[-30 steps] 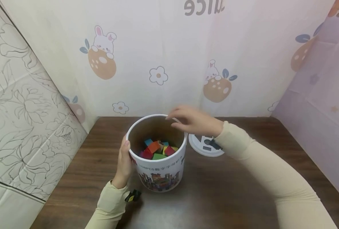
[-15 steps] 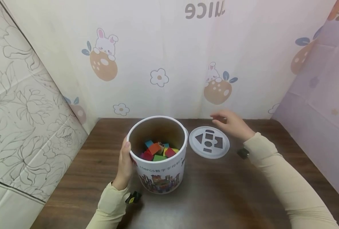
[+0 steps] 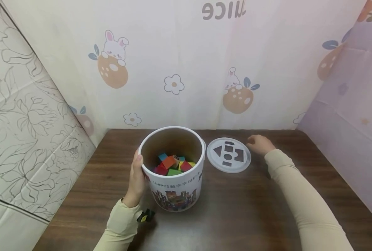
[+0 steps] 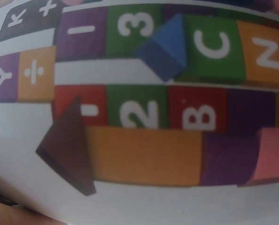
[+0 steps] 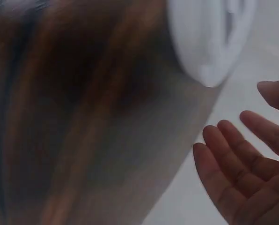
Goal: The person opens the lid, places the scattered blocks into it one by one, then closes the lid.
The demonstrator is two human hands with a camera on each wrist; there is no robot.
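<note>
A white bucket [image 3: 178, 190] with printed pictures of blocks stands on the table, its top uncovered. Inside lie several coloured blocks [image 3: 173, 164]. My left hand [image 3: 137, 181] holds the bucket's left side, a fingertip at the rim; its other fingers are mostly hidden. Close up in the left wrist view is the bucket's printed wall [image 4: 144, 157]. Right of the bucket, a round white lid [image 3: 218, 163] with shaped cut-outs lies flat. Just beyond the lid's right edge is my right hand [image 3: 261, 144]. In the right wrist view its fingers [image 5: 233, 164] are loosely bent and hold nothing.
The dark wooden table [image 3: 233, 216] ends at a patterned curtain [image 3: 198, 104] behind the bucket and lid. Panels with drawn flowers [image 3: 32, 115] stand on the left, and a pale sheet [image 3: 355, 122] hangs on the right.
My right hand has moved right, from above the bucket's rim past the lid, and down to the lid's right side. The lid is now uncovered to view. Left hand and bucket stay put.
</note>
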